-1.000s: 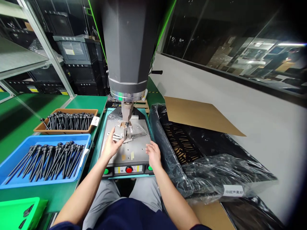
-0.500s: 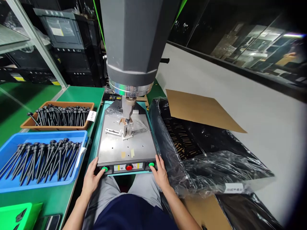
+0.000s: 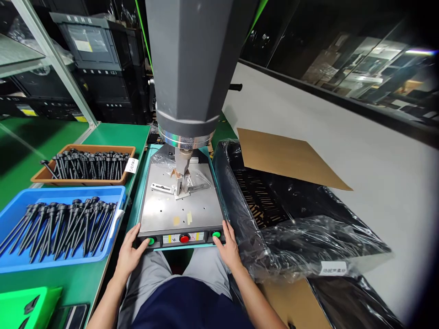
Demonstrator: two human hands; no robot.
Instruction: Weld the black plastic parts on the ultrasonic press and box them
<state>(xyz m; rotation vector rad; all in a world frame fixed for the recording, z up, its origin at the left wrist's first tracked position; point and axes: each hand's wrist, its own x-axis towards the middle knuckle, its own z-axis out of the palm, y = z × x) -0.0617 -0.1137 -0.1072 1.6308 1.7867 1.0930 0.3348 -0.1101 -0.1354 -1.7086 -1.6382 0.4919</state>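
Note:
A large grey press head [image 3: 187, 91] hangs over a metal work plate [image 3: 154, 212]. Its tapered metal tool [image 3: 183, 160] reaches down into a small upright metal fixture [image 3: 181, 186]; whatever sits inside is too small to make out. At the plate's front left corner, my left hand [image 3: 130, 251] has its thumb at a green button [image 3: 151, 241] and its fingers stretched along the side. My right hand [image 3: 228, 246] mirrors it at the front right corner, thumb at the other green button [image 3: 216, 234]. Neither hand holds a loose object.
A red button [image 3: 184, 239] sits between the green ones. On the left bench, a brown tray [image 3: 82, 183] and a blue tray [image 3: 13, 267] hold many black threaded parts. A plastic-lined box [image 3: 291, 237] stands right under a cardboard sheet [image 3: 291, 155]. A bright green bin [image 3: 41, 301] is lower left.
The press head has come down, carrying its metal tool lower into the fixture. Both hands stay at the front corners of the machine.

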